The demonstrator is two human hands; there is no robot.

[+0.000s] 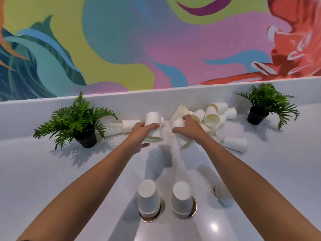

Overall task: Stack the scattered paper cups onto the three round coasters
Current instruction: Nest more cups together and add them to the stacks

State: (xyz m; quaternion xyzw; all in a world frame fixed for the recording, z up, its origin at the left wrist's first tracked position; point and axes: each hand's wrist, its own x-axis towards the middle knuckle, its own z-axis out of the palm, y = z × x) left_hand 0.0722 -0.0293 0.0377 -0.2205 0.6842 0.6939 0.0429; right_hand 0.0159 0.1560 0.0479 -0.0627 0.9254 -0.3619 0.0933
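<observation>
Nearest the camera, two upside-down cup stacks are standing toward the near edge of the white counter (52, 188): left stack (149, 199) sitting on the left coaster (150, 217), middle stack (181, 200) sitting on the middle coaster (194, 208) and leaning a little left. Right coaster (220, 197) is lying bare just beside them, partly hidden by the right forearm.

Both bare arms are reaching toward the far edge. Left hand (140, 136) is gripping an inverted paper cup (153, 126), fingers wrapped around its wall, thumb hanging loose below; cup is tilting, rim toward the camera, held above the counter with its shadow falling beneath. Right hand (189, 126) is closing over a second cup (182, 136), fingers curled across its side, cup tipped with its rim down and toward the camera. Whether that cup is touching the counter, cannot tell.

Scattered cups (212, 117) are lying in a heap against the far edge, right of the hands, mostly on their sides, some mouths facing the camera. One stray cup (235, 143) is lying on its side nearer than the heap. A row of nested cups (121, 126) is lying flat left of the left hand, running toward the left fern.

Left potted fern (76, 122) and right potted fern (267, 105) are standing near the far corners. Colourful mural (156, 40) is filling the wall behind.
</observation>
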